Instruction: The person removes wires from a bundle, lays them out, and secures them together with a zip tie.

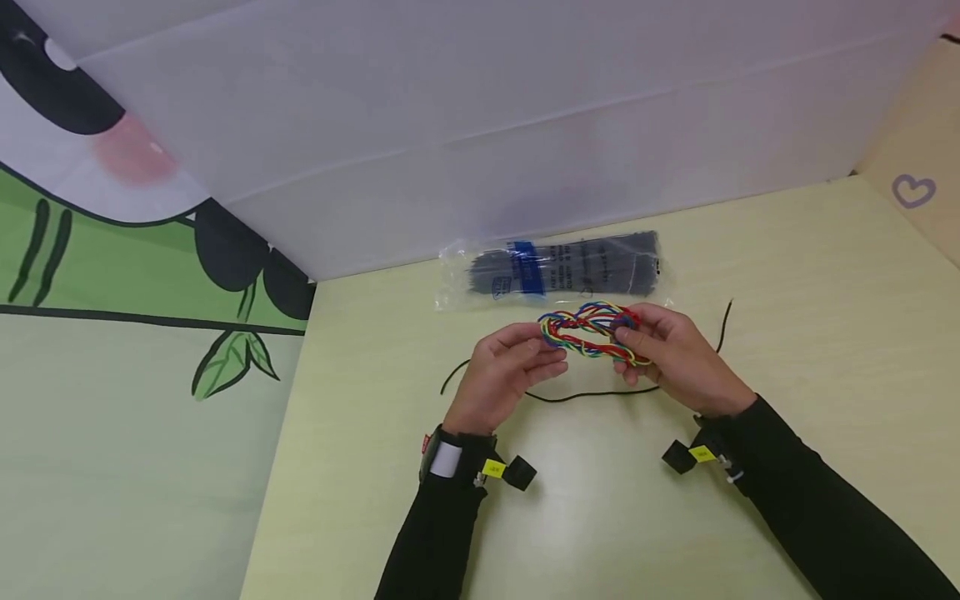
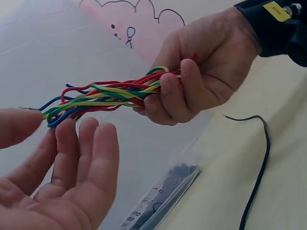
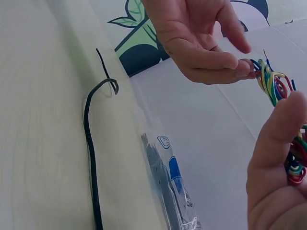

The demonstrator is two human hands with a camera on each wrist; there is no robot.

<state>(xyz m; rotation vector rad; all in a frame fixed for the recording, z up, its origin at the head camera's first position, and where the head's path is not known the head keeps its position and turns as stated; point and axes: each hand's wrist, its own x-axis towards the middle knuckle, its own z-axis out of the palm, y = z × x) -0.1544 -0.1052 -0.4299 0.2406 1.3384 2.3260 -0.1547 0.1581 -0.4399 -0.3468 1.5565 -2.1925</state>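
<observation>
A looped bundle of red, yellow, green and blue wires [image 1: 592,350] is held above the table. My right hand [image 1: 686,358] grips its right end, the thumb over the strands and the fingers curled beneath, as the left wrist view also shows. At the other end is my left hand [image 1: 506,362], palm turned up, its fingertips [image 3: 245,69] right at the wires and its thumb [image 3: 232,28] apart from them. A black cable [image 1: 577,398] lies behind the hands on the table, partly hidden by them.
A clear plastic bag of dark cable ties [image 1: 577,267] lies along the back of the pale table [image 1: 570,542], just in front of a white wall panel [image 1: 487,108]. To the left, past the table's edge, a printed cartoon backdrop [image 1: 112,267] shows.
</observation>
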